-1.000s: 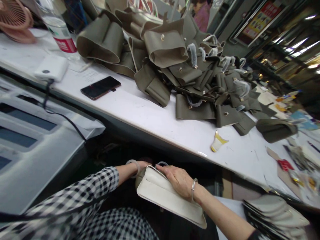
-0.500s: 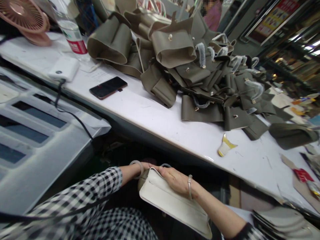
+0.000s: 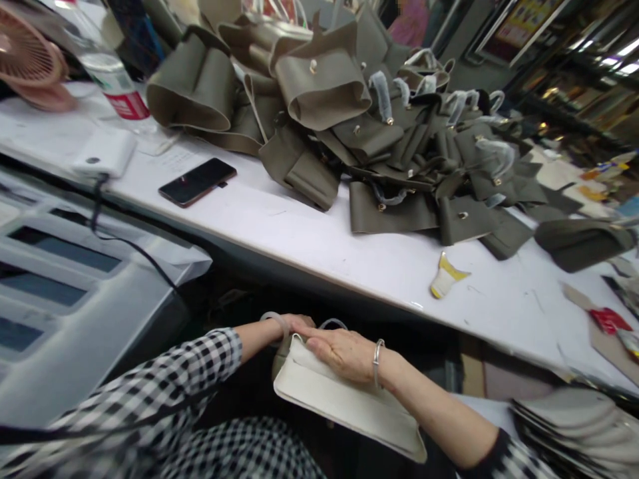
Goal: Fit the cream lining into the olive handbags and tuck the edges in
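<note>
A cream-coloured flat piece point(image 3: 344, 406), like a bag panel, lies tilted over my lap below the table edge. My right hand point(image 3: 342, 352) rests along its upper edge, with the thumb on the cream face and the fingers pointing left. At its upper left corner is my left hand point(image 3: 299, 324), partly covered by the right fingertips. Its own fingers are mostly hidden, so its grip cannot be made out. A darker greenish part shows under the left corner of the piece. A clear curved strip point(image 3: 333, 323) rises behind the right hand.
The white table point(image 3: 299, 246) carries a heap of olive bag parts point(image 3: 324, 86), a black phone point(image 3: 198, 182), a yellow-and-white piece point(image 3: 448, 276), a bottle point(image 3: 117, 86), a white box point(image 3: 104, 153) with a cable and a pink fan point(image 3: 30, 60). Stacked panels point(image 3: 574, 426) sit lower right.
The view has shifted a little, so the table items appear further left. My right hand lies flatter over the cream piece's upper edge, and more of the clear strip shows behind it.
</note>
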`<state>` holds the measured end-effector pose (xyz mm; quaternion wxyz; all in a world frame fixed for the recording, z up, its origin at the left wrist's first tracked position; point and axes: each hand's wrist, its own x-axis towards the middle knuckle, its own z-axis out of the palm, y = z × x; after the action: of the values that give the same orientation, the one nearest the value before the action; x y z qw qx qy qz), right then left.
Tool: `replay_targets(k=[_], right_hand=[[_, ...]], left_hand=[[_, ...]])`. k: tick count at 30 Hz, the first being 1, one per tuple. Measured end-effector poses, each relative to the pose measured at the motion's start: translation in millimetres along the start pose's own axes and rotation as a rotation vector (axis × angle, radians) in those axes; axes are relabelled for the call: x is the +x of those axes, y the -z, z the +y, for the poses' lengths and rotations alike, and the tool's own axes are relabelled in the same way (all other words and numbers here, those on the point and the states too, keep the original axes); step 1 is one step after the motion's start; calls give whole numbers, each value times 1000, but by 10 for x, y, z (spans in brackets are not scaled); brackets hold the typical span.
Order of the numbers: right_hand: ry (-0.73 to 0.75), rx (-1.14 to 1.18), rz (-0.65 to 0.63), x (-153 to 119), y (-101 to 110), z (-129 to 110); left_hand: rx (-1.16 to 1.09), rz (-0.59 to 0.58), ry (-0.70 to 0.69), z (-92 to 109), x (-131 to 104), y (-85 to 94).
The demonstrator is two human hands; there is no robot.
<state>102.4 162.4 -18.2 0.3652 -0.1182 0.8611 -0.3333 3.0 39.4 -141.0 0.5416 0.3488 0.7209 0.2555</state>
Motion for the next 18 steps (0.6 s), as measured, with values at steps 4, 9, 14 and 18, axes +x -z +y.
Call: replay_targets(k=[4,9,14,18], right_hand=[[-71,22,7,-261,-12,124],[-163,92,9,-670,-66,401],[-237,171,12,-1025,-81,651],[-271,148,32,-1018,-91,628]], left_hand=[[11,-67,-30,294,-199,288],[-26,-249,-147,585,-719,521],[138,-282,-187,698,-835,541],[303,-263,-193,828,-790,494]])
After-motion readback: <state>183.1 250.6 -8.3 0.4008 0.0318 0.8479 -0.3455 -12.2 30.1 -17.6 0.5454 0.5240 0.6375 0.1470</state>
